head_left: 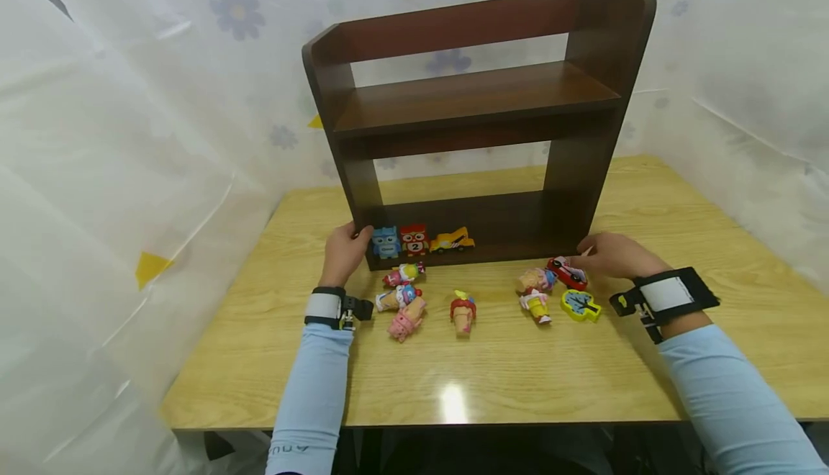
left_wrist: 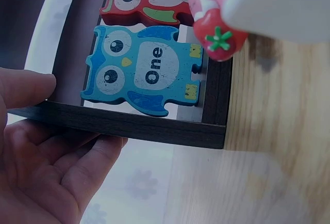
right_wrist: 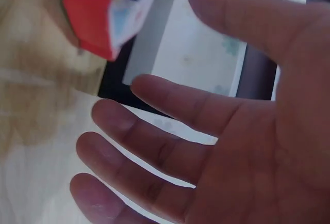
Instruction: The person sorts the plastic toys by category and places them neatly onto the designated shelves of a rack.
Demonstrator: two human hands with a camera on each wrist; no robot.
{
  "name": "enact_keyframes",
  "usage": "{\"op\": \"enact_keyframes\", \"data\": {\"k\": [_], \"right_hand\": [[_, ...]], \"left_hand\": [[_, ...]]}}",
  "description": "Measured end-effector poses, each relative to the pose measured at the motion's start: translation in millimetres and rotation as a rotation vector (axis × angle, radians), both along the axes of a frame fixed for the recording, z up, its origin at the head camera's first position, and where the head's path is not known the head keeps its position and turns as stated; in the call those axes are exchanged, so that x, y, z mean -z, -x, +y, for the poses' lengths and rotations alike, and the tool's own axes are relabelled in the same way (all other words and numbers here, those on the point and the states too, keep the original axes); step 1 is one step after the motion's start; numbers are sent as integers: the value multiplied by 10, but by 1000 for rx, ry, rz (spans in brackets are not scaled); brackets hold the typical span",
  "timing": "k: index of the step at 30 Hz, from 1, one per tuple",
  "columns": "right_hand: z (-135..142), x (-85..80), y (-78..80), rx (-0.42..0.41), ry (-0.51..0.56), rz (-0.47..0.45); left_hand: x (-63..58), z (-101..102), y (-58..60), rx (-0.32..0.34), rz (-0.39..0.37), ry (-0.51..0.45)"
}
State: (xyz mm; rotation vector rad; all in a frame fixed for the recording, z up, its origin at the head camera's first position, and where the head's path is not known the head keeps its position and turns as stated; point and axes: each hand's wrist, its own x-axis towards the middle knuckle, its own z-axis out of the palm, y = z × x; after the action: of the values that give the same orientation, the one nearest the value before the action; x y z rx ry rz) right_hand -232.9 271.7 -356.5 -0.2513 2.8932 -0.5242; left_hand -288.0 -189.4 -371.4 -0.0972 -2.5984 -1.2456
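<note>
A dark brown two-tier shelf [head_left: 479, 108] stands on the table. My left hand [head_left: 345, 253] holds the lower end of its left side panel [left_wrist: 129, 123], thumb on the inner face and fingers on the outer. Just inside that panel stand a blue owl puzzle piece [left_wrist: 136, 69] marked "One", a red owl piece [head_left: 414, 240] with a 2, and a yellow toy truck [head_left: 452, 240]. By the shelf's lower right corner, my right hand [head_left: 615, 254] has its fingers spread and slightly bent, nothing between them. A red toy car [head_left: 568, 273] lies right at its fingertips.
Several ice-cream-cone figures [head_left: 406, 319] lie before the shelf's left half, with another cone figure [head_left: 463, 313] near the middle. On the right are more figures [head_left: 536, 304] and a yellow-green tree piece [head_left: 580, 305]. The table's front edge [head_left: 453, 424] is close to me.
</note>
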Motion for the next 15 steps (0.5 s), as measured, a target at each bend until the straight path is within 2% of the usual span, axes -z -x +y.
{"op": "enact_keyframes", "data": {"k": [6,15], "right_hand": [[-36,60,20,-26,-7,-30],[-94,85,17,-32,-19,-66]], "left_hand": [[6,-2,2,12,24,-9],[16,-3,-10,4,8,-13]]}}
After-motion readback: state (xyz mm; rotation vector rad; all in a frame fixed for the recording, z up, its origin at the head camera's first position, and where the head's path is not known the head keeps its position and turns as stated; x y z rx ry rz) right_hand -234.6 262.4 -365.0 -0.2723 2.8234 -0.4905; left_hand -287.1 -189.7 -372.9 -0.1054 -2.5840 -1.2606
